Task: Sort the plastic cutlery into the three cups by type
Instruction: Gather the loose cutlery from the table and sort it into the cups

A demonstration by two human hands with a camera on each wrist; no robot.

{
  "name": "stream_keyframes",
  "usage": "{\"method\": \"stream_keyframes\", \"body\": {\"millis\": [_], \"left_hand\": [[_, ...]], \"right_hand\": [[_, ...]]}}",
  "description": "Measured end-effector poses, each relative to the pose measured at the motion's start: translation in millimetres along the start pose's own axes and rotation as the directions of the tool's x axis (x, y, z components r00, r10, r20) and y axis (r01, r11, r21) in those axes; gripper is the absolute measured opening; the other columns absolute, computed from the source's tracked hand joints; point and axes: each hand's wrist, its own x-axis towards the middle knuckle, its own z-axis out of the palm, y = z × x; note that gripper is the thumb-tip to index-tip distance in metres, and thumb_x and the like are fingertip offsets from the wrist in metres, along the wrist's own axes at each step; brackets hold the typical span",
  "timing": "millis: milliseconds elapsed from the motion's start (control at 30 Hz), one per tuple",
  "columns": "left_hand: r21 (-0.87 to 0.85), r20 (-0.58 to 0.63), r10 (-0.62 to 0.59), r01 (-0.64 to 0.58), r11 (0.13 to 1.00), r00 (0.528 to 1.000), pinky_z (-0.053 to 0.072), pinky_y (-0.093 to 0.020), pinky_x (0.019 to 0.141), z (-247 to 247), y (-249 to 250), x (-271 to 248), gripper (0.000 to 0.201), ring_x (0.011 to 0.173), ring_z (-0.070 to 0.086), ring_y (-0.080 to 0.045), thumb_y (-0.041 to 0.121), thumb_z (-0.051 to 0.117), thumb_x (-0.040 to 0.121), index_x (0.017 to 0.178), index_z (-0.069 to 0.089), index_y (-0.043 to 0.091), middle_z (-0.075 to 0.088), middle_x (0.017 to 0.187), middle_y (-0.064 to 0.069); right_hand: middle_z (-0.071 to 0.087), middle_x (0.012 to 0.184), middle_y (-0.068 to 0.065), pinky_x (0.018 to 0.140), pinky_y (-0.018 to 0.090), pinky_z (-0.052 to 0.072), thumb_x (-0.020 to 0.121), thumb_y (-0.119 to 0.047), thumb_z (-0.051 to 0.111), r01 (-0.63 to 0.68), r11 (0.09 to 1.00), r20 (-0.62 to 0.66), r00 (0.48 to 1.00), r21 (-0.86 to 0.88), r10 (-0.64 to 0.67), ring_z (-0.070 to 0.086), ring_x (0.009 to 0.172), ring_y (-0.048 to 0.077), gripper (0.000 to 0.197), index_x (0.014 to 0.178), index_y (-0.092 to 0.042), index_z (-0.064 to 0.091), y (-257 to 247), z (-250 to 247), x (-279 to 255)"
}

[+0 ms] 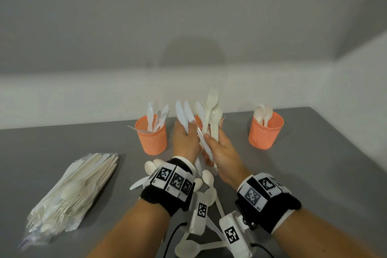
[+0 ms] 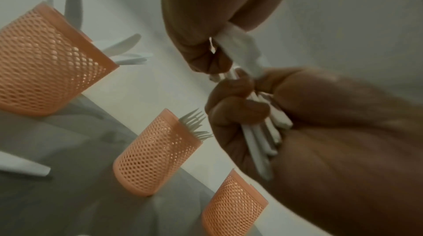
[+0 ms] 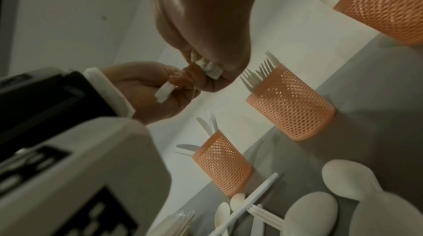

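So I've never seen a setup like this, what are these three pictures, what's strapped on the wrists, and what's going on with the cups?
No machine here: a person works bare-handed, wearing black wrist bands that carry small cameras and printed square markers. The big picture comes from a head camera looking down; the other two look along each wrist at the fingers, so they appear tilted.

On the grey table stand three orange mesh cups: the left cup holds knives, the middle cup forks, the right cup spoons. A clear bag of cutlery lies at left, and loose spoons lie near the wrists.

The left hand grips a few knives. The right hand holds a mixed bunch with a fork and a spoon showing. They are sorting by type.
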Motion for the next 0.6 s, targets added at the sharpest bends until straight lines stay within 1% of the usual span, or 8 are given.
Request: {"method": "stream_keyframes", "body": {"millis": [100, 200, 300, 367, 433, 500, 533, 600], "left_hand": [[0.045, 0.093, 0.047, -0.051, 0.998, 0.995, 0.04, -0.018, 0.05, 0, -1, -4, 0.011, 0.044, 0.049, -0.002, 0.017, 0.049, 0.094, 0.088, 0.059, 0.016, 0.054, 0.06, 0.004], [0.048, 0.151, 0.045, -0.053, 0.997, 0.988, 0.037, -0.016, 0.044, -1, -3, -3, 0.01, 0.036, 0.046, -0.001, 0.015, 0.051, 0.093, 0.087, 0.059, 0.014, 0.051, 0.049, 0.008], [0.045, 0.212, 0.009, -0.019, 0.999, 0.977, 0.039, -0.019, 0.044, -2, -2, -3, 0.021, 0.039, 0.047, -0.006, 0.019, 0.047, 0.096, 0.078, 0.056, 0.014, 0.053, 0.044, 0.008], [0.038, 0.159, -0.004, -0.002, 0.999, 0.987, 0.045, -0.019, 0.052, -6, 0, 1, 0.026, 0.049, 0.056, -0.009, 0.023, 0.044, 0.097, 0.076, 0.057, 0.014, 0.06, 0.054, 0.005], [0.0, 0.081, -0.014, 0.014, 1.0, 0.997, 0.048, -0.022, 0.059, -13, 5, 12, 0.025, 0.056, 0.06, -0.01, 0.023, 0.041, 0.098, 0.08, 0.054, 0.011, 0.063, 0.061, 0.001], [-0.104, -0.014, -0.021, 0.019, 0.994, 1.0, 0.047, -0.027, 0.055, -28, 18, 28, 0.021, 0.049, 0.056, -0.011, 0.02, 0.042, 0.098, 0.081, 0.049, 0.011, 0.06, 0.053, 0.002], [-0.14, -0.071, -0.002, -0.008, 0.99, 0.997, 0.045, -0.027, 0.052, -37, 26, 38, 0.02, 0.044, 0.05, -0.011, 0.019, 0.044, 0.097, 0.079, 0.048, 0.013, 0.055, 0.051, 0.002], [-0.1, -0.184, 0.098, -0.118, 0.988, 0.978, 0.04, -0.024, 0.047, -56, 44, 59, 0.021, 0.045, 0.04, -0.011, 0.021, 0.046, 0.096, 0.076, 0.048, 0.016, 0.042, 0.054, 0.0]], "right_hand": [[0.053, 0.07, 0.003, 0.043, 0.024, 0.032, 0.1, -0.024, 0.039, 0.023, 1.0, -0.019, 1.0, -0.014, -0.023, 0.045, 0.052, 0.009, 0.033, 0.133, -0.026, 0.045, -2, -1, 0], [0.058, 0.066, -0.002, 0.041, 0.024, 0.035, 0.098, -0.03, 0.043, 0.033, 0.999, -0.058, 0.998, -0.012, -0.034, 0.047, 0.049, 0.009, 0.036, 0.133, -0.024, 0.044, 0, -3, 1], [0.061, 0.061, -0.01, 0.041, 0.02, 0.038, 0.098, -0.03, 0.044, -0.008, 1.0, -0.097, 0.995, 0.014, 0.009, 0.051, 0.049, 0.005, 0.037, 0.132, -0.017, 0.047, 2, -4, 2], [0.059, 0.057, -0.01, 0.04, 0.019, 0.033, 0.099, -0.026, 0.042, -0.017, 1.0, -0.126, 0.992, -0.006, 0.016, 0.045, 0.046, 0.005, 0.034, 0.128, -0.009, 0.049, 3, -5, 2], [0.049, 0.056, -0.004, 0.04, 0.02, 0.028, 0.099, -0.024, 0.041, -0.032, 0.999, -0.191, 0.981, -0.021, 0.028, 0.036, 0.045, 0.008, 0.027, 0.116, -0.008, 0.055, 3, -9, 4], [0.039, 0.061, 0.001, 0.039, 0.019, 0.027, 0.099, -0.022, 0.041, -0.048, 0.999, -0.212, 0.976, -0.003, 0.046, 0.032, 0.045, 0.008, 0.019, 0.102, -0.013, 0.058, 3, -12, 6], [0.038, 0.062, 0.001, 0.039, 0.019, 0.028, 0.099, -0.021, 0.042, -0.053, 0.999, -0.205, 0.978, -0.006, 0.051, 0.032, 0.046, 0.009, 0.017, 0.098, -0.016, 0.058, 3, -13, 6], [0.038, 0.062, 0.002, 0.039, 0.019, 0.03, 0.099, -0.022, 0.042, -0.068, 0.997, -0.186, 0.981, -0.03, 0.061, 0.033, 0.047, 0.01, 0.016, 0.095, -0.016, 0.056, 2, -13, 6]]}}
